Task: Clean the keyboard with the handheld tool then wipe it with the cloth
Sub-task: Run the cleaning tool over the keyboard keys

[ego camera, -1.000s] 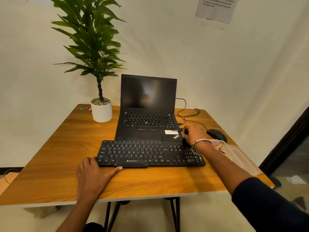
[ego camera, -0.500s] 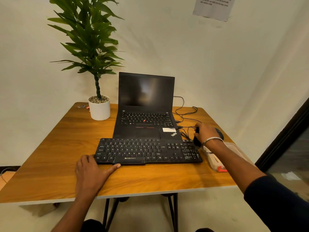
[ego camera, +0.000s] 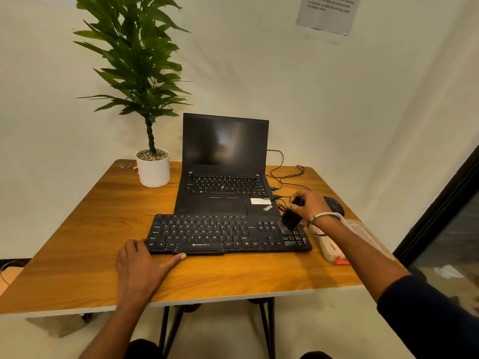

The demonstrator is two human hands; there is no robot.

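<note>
1. Keyboard (ego camera: 228, 234): the black landmark, lying flat near the front edge of the wooden table (ego camera: 77, 229).
2. Right hand (ego camera: 309, 206): fingers curled round a small dark handheld tool (ego camera: 290, 218), whose clear tip rests on or just above the number keys at the keyboard's right end; contact cannot be told.
3. Left hand (ego camera: 140, 268): fingers straight and flat on the table against the keyboard's front left corner, thumb along the front edge, apparently steadying it.
4. Step in hand: the tool-cleaning stage, judged to be at the right end. The next move calls for drawing the tool leftward along the key rows while the left hand holds the board in place.
5. Cloth: possibly the pale bundle (ego camera: 334, 244) just right of the keyboard, under the right forearm; its identity is uncertain.
6. Behind the keyboard: an open laptop (ego camera: 223, 177), screen dark; a potted plant (ego camera: 153, 167) behind and left; a mouse (ego camera: 334, 204) and cables behind and right.
7. Room: plain pale walls, a paper notice high up.
</note>
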